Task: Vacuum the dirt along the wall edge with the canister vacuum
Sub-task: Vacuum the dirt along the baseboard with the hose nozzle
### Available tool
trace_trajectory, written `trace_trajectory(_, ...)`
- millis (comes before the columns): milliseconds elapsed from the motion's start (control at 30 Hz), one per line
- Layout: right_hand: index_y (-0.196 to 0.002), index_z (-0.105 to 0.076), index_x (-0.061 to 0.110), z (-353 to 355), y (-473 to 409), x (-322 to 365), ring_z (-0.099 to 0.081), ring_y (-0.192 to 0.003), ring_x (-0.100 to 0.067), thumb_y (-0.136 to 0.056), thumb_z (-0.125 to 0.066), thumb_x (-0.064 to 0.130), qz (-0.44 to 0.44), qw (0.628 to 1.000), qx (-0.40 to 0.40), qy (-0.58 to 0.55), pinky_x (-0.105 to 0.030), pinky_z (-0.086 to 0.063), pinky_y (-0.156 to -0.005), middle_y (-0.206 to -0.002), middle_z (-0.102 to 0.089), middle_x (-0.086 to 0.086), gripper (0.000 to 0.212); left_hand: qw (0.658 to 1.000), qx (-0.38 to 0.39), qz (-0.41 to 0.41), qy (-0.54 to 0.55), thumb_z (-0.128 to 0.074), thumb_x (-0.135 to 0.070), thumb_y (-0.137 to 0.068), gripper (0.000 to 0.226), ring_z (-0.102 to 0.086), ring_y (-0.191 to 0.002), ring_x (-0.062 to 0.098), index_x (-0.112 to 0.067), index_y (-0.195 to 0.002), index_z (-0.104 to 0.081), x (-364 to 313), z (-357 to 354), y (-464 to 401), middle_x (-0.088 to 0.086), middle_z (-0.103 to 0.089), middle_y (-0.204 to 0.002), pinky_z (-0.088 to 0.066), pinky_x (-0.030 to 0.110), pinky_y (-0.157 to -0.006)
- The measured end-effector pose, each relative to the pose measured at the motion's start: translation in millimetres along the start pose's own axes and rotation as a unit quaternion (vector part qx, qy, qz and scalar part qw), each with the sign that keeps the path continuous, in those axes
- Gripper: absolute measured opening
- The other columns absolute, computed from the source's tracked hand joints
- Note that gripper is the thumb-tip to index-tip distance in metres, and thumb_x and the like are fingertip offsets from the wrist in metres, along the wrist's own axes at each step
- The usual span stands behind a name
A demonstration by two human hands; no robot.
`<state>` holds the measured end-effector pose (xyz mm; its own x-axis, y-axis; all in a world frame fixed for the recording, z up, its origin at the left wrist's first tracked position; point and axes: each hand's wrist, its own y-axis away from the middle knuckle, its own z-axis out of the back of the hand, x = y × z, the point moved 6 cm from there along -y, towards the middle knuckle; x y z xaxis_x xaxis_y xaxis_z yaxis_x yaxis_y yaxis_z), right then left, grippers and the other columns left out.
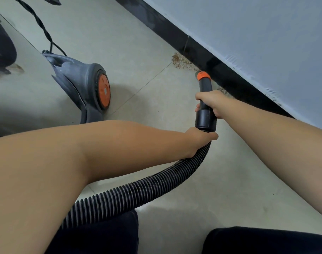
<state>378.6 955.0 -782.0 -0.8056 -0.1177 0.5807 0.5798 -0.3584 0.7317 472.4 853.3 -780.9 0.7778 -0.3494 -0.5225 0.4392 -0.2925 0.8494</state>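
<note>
Here the brown dirt [181, 61] lies just beyond the nozzle's orange tip [203, 75], against the black baseboard [229, 77]; a thinner trail shows beside the right hand [212, 102], which is wrapped around the black nozzle handle [205, 105]. The left hand [198, 139], just behind, is curled around the ribbed hose [138, 191] at its cuff. Best, I judge, to keep the tip low and slide it forward along the baseboard, letting the left hand feed slack from the canister vacuum [85, 85]

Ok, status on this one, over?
Right hand on nozzle, left hand on hose. Nozzle at dirt by baseboard. Path clear.
</note>
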Motion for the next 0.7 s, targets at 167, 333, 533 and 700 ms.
trace_trajectory(167,-0.104,-0.046,0.01,14.9,-3.4,-5.5,-0.062,-0.039,-0.013,-0.086,-0.06,0.012,-0.012,1.0,-0.016,-0.019,-0.023,-0.05,-0.046,-0.072,-0.064,-0.007,0.023,1.0,0.014,-0.002,-0.013,-0.067,-0.019,-0.085,0.019,-0.051,-0.065,0.021,-0.013,-0.084,-0.048,-4.7,-8.8,-1.3,0.006,-0.051,-0.076,-0.046,0.032,-0.067)
trace_trajectory(333,-0.103,-0.046,0.009,0.2,-7.0,7.7,-0.062,-0.042,-0.013,-0.086,-0.06,0.012,-0.003,1.0,-0.005,-0.02,-0.021,-0.049,-0.042,-0.072,-0.063,-0.007,0.022,1.0,-0.009,-0.008,0.009,-0.068,-0.019,-0.084,0.019,-0.051,-0.064,0.021,-0.012,-0.089,-0.051,-8.5,6.7,-7.7,0.007,-0.052,-0.076,-0.046,0.031,-0.064)
trace_trajectory(533,-0.108,-0.048,0.005,-49.3,-10.3,26.5,-0.062,-0.044,-0.015,-0.085,-0.058,0.011,0.035,0.998,0.051,0.014,-0.024,-0.051,-0.051,-0.067,-0.061,-0.007,0.026,0.997,-0.059,0.0,0.049,-0.067,-0.019,-0.084,0.019,-0.052,-0.071,0.025,-0.01,-0.089,-0.052,2.9,35.3,-13.3,0.008,-0.053,-0.077,-0.045,0.033,-0.068)
trace_trajectory(700,-0.11,-0.048,0.004,-76.6,-11.9,47.2,-0.06,-0.043,-0.016,-0.086,-0.058,0.01,0.048,0.996,0.074,0.005,-0.02,-0.048,-0.043,-0.066,-0.059,-0.008,0.026,0.993,-0.1,-0.017,0.059,-0.067,-0.019,-0.084,0.02,-0.053,-0.071,0.026,-0.008,-0.092,-0.053,-4.3,65.3,-17.6,0.008,-0.053,-0.077,-0.046,0.033,-0.067)
